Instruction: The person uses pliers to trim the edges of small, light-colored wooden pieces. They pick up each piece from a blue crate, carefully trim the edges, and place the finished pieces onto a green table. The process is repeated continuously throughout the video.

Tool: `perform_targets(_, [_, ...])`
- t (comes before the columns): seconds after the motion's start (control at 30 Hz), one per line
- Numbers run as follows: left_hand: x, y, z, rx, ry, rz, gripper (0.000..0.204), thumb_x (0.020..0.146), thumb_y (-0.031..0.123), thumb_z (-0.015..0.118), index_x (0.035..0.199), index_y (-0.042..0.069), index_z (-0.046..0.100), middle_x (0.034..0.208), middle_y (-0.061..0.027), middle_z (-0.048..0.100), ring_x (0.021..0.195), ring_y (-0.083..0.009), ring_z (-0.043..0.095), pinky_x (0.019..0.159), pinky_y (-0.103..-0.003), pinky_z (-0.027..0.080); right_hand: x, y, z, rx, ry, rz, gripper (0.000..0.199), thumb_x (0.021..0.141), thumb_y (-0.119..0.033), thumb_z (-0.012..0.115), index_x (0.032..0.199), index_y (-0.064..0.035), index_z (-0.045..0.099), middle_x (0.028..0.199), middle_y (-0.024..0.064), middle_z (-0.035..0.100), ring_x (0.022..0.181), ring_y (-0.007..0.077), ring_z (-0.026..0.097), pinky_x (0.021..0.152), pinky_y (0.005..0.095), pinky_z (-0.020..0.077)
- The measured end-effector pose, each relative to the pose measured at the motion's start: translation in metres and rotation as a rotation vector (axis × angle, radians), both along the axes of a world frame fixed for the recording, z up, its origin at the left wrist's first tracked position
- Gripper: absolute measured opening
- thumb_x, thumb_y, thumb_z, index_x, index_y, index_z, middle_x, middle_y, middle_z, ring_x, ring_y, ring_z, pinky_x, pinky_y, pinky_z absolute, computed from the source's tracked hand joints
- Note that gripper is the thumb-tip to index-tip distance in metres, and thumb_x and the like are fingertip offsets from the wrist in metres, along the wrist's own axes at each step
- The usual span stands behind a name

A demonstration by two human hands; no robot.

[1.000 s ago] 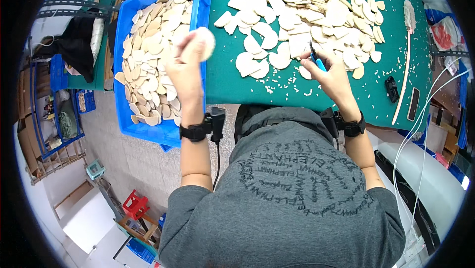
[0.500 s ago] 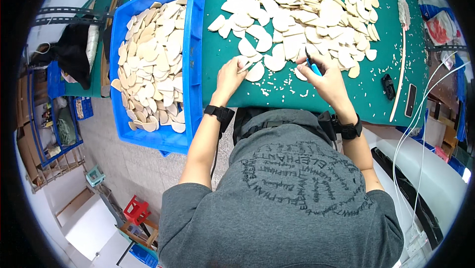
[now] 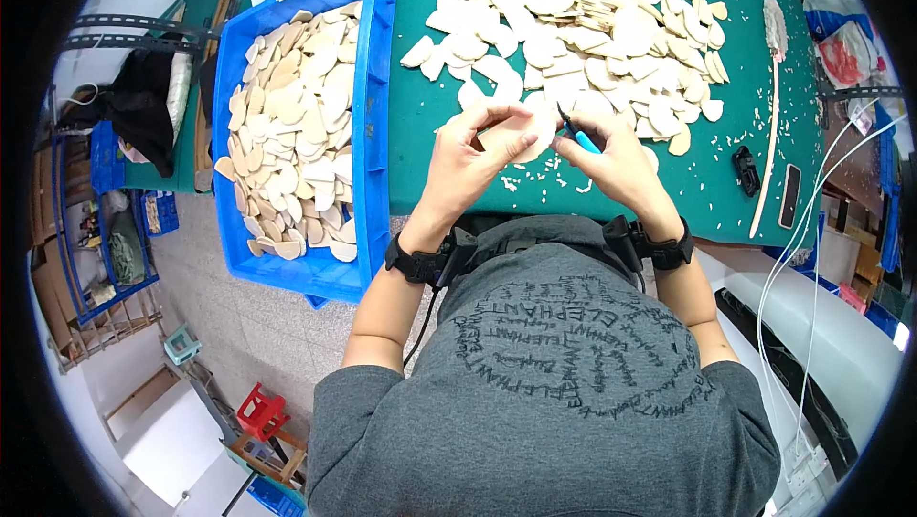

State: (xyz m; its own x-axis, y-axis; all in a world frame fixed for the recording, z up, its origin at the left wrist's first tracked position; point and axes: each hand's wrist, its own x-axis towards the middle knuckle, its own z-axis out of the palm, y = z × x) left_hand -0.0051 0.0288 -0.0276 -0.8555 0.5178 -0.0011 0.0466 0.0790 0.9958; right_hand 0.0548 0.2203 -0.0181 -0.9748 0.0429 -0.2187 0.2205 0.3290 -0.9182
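My left hand (image 3: pixel 468 159) is closed round a pale, flat, rounded piece (image 3: pixel 539 127), pinched between thumb and fingers at the table's near side. Close beside it, my right hand (image 3: pixel 619 166) grips small blue-handled cutters (image 3: pixel 586 143), their dark jaws pointing up by the piece's right edge. Whether the jaws touch the piece I cannot tell. Beyond both hands spreads a heap of similar pale flat pieces (image 3: pixel 626 35), many half-round. To the left, a blue crate (image 3: pixel 374 106) holds many more such pieces (image 3: pixel 296 126).
The green tabletop (image 3: pixel 420 173) carries small pale scraps near my hands and at the right. A long-handled brush (image 3: pixel 769 135), a phone (image 3: pixel 790 196) and a small black object (image 3: pixel 748 169) lie on the right. White cables (image 3: pixel 812 211) hang past the right edge. A red stool (image 3: pixel 263 410) stands on the floor.
My left hand has moved right and now holds up a rounded piece. My right hand, with the cutters, has shifted slightly left, so the two hands are close together.
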Motion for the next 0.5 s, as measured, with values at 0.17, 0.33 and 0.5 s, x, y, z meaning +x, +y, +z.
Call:
perform_targets(0.17, [0.0031, 0.0008, 0.0059, 0.026, -0.002, 0.024, 0.023, 0.083, 0.010, 0.070, 0.102, 0.001, 0.063, 0.095, -0.0058, 0.066, 0.085, -0.0099, 0.062, 0.073, -0.022, 0.049, 0.0008, 0.0035, 0.0028, 0.050, 0.020, 0.038, 0.026, 0.081, -0.022, 0.064, 0.098, -0.0018, 0.065, 0.071, 0.0070, 0.061, 0.062, 0.0099, 0.051, 0.061, 0.0262, 0.0433])
perform_targets(0.33, [0.0037, 0.0037, 0.0085, 0.027, 0.060, 0.060, 0.021, 0.081, 0.013, 0.070, 0.099, 0.001, 0.066, 0.088, -0.0079, 0.070, 0.080, -0.0122, 0.066, 0.071, -0.025, 0.051, 0.0024, 0.0028, 0.0077, 0.084, 0.087, 0.056, 0.025, 0.081, -0.021, 0.063, 0.098, -0.0019, 0.065, 0.071, 0.0080, 0.062, 0.062, 0.0111, 0.052, 0.062, 0.0268, 0.0441])
perform_targets(0.5, [0.0050, 0.0026, 0.0084, -0.023, 0.157, 0.062, 0.020, 0.082, 0.013, 0.069, 0.097, 0.002, 0.066, 0.087, -0.0092, 0.070, 0.080, -0.0144, 0.067, 0.071, -0.026, 0.051, 0.0030, 0.0030, 0.0042, 0.091, 0.109, 0.070, 0.023, 0.082, -0.019, 0.063, 0.096, -0.0018, 0.065, 0.070, 0.0088, 0.062, 0.062, 0.0115, 0.053, 0.062, 0.0273, 0.0448])
